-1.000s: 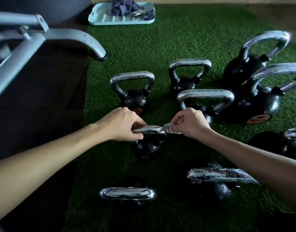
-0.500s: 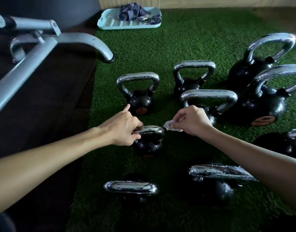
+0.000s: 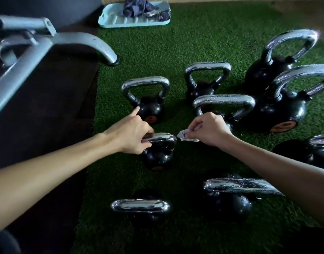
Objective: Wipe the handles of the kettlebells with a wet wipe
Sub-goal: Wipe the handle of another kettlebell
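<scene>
Several black kettlebells with chrome handles stand on green turf. My left hand [image 3: 131,133] grips the left end of the handle of a small kettlebell [image 3: 158,156] in the middle, with the index finger pointing forward. My right hand [image 3: 208,130] pinches a crumpled white wet wipe [image 3: 185,136], which sits just off the right end of that handle, apart from it. Water drops cover the handle of the near right kettlebell [image 3: 238,186].
A small kettlebell [image 3: 148,101] stands just beyond my left hand, another kettlebell [image 3: 141,206] close to me. Bigger kettlebells [image 3: 284,105] crowd the right. A grey machine frame [image 3: 47,44] lies on the dark mat at left. A pale tray [image 3: 135,21] with cloths sits at the back.
The wipe has come off the right end of the small kettlebell's handle and my right hand has drawn slightly right. My left index finger has lifted and points forward.
</scene>
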Available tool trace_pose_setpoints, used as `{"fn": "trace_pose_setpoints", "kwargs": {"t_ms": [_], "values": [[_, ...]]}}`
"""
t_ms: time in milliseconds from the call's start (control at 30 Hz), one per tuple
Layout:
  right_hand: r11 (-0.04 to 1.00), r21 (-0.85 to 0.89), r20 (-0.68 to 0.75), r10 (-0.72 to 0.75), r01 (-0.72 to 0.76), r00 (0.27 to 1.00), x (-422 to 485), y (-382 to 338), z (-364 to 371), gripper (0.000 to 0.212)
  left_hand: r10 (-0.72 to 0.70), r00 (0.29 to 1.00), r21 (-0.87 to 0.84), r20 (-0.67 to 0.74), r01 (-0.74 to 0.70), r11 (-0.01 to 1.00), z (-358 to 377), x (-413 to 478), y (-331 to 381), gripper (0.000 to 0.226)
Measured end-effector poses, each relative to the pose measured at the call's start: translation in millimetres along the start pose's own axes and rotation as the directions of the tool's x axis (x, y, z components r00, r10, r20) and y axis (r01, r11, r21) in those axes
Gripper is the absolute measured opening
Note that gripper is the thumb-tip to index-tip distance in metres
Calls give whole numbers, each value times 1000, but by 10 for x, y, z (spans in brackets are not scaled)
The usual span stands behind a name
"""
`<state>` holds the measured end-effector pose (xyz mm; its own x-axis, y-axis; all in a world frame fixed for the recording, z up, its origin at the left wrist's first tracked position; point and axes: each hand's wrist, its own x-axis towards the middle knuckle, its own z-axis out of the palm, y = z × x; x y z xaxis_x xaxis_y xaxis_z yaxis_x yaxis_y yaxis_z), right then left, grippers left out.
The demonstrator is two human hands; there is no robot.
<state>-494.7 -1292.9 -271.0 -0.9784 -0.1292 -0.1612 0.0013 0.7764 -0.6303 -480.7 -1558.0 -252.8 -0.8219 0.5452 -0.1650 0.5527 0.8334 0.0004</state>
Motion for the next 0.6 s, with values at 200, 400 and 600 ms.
{"fn": "trace_pose_setpoints", "kwargs": {"t_ms": [200,400,600], "values": [[999,25,1,-48,48,999,-1,-27,40,16,-101,991,-276,-86,74,958,97,-14,-12,40],[992,96,-76,-77,84,994,-29,-40,62,12,-162,986,-523,-28,124,843,-10,-73,-236,47],[958,157,-186,-211,241,960,269,-422,17,11,-416,841,-486,-345,219,846,-327,134,-673,30]]}}
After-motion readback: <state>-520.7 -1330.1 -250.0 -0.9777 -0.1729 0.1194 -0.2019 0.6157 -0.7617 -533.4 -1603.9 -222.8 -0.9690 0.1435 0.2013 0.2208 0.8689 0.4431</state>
